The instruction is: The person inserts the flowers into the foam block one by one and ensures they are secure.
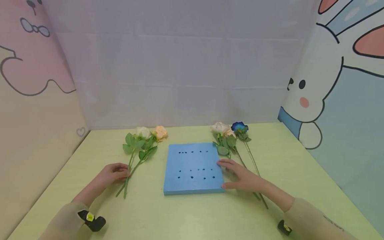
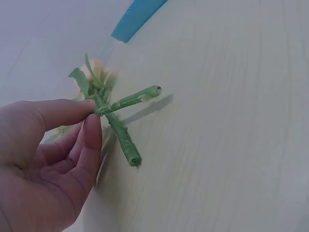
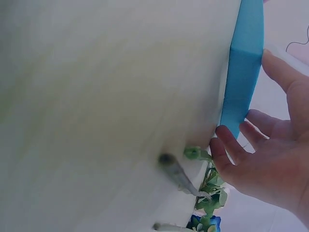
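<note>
In the head view, my left hand (image 1: 112, 173) is at the left, by two crossed artificial roses. Its thumb and index fingertip pinch one green stem (image 2: 137, 98), which appears to belong to the white rose (image 1: 142, 132). The stem of the peach rose (image 1: 160, 132) crosses beneath it. A flat blue foam board (image 1: 193, 161) with rows of small holes lies mid-table. At its right edge, my right hand (image 1: 243, 176) has its thumb by the near corner and its fingers extended, spread along the side (image 3: 241, 72); it grips nothing.
Right of the board lie a whitish rose (image 1: 220, 127), another peach rose (image 1: 229, 132) and a blue rose (image 1: 239, 127). Their stems pass under or beside the right hand and forearm. A pale curtain (image 1: 186, 66) stands behind the light table (image 1: 192, 216), with cartoon-printed panels on both sides.
</note>
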The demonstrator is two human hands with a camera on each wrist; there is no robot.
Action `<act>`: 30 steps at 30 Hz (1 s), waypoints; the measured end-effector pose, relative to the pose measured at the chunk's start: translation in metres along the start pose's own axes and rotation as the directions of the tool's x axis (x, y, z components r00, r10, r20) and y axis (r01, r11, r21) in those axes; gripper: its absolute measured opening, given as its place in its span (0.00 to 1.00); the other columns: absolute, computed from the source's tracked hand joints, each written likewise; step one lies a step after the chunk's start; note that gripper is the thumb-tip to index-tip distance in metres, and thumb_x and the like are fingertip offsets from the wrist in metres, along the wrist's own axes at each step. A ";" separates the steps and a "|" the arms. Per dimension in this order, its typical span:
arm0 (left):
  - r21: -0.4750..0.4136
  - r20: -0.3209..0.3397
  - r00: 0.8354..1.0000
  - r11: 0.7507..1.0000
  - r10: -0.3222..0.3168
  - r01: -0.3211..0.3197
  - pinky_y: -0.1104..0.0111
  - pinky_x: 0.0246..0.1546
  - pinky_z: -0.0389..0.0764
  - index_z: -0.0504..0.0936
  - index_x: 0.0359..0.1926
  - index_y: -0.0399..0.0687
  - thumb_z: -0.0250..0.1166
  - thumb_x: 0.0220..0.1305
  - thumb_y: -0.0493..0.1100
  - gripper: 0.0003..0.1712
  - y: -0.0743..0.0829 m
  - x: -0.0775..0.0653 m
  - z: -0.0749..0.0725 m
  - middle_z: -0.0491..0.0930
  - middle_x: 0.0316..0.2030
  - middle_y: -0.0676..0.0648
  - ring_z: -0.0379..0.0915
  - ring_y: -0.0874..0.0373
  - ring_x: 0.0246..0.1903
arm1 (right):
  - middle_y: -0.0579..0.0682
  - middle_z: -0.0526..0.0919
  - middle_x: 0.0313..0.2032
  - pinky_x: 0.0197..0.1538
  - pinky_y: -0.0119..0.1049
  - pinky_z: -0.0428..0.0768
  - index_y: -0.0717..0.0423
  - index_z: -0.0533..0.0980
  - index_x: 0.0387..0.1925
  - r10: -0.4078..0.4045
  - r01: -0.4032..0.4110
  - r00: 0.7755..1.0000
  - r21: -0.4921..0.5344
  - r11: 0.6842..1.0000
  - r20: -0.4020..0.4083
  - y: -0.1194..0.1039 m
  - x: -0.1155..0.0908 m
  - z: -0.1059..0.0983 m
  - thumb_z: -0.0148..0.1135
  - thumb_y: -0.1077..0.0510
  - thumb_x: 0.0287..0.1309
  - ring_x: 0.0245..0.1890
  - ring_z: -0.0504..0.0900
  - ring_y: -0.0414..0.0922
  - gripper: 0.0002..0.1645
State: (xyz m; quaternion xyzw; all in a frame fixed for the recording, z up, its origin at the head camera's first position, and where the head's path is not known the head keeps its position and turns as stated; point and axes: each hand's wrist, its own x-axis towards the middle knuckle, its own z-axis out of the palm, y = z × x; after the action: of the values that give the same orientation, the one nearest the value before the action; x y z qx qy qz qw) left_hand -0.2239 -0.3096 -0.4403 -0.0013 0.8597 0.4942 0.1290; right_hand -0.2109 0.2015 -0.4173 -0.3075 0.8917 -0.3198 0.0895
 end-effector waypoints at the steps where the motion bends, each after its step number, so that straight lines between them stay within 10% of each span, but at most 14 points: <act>1: -0.016 0.006 1.000 1.000 -0.001 0.001 0.72 0.40 0.82 0.69 0.60 0.23 0.64 0.67 0.42 0.30 0.000 -0.001 0.000 0.82 0.45 0.43 0.79 0.70 0.37 | 0.61 0.61 0.73 0.70 0.63 0.61 0.57 0.61 0.73 0.003 -0.003 1.000 0.004 1.000 0.004 0.000 0.000 0.000 0.69 0.42 0.57 0.72 0.61 0.63 0.49; 19: -0.235 0.074 0.997 0.972 0.038 -0.020 0.72 0.45 0.81 0.63 0.67 0.30 0.58 0.73 0.47 0.32 0.004 -0.011 -0.003 0.79 0.50 0.66 0.77 0.70 0.43 | 0.60 0.66 0.72 0.70 0.63 0.60 0.57 0.59 0.74 0.019 -0.018 0.999 -0.025 1.000 0.042 0.001 -0.001 -0.002 0.66 0.39 0.59 0.72 0.63 0.62 0.50; 30: -0.444 0.120 0.980 0.891 0.160 -0.091 0.71 0.43 0.83 0.71 0.61 0.54 0.51 0.77 0.44 0.15 0.009 -0.009 0.000 0.83 0.42 0.61 0.81 0.68 0.42 | 0.59 0.64 0.72 0.70 0.62 0.59 0.56 0.59 0.74 0.011 -0.010 0.999 -0.018 1.000 0.042 0.003 -0.001 0.000 0.66 0.39 0.59 0.73 0.62 0.61 0.50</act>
State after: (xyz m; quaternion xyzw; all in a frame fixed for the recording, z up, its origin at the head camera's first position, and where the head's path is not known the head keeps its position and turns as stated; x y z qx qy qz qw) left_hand -0.2159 -0.3060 -0.4309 0.0636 0.7128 0.6802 0.1591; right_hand -0.2119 0.2037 -0.4188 -0.3102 0.8942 -0.3045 0.1074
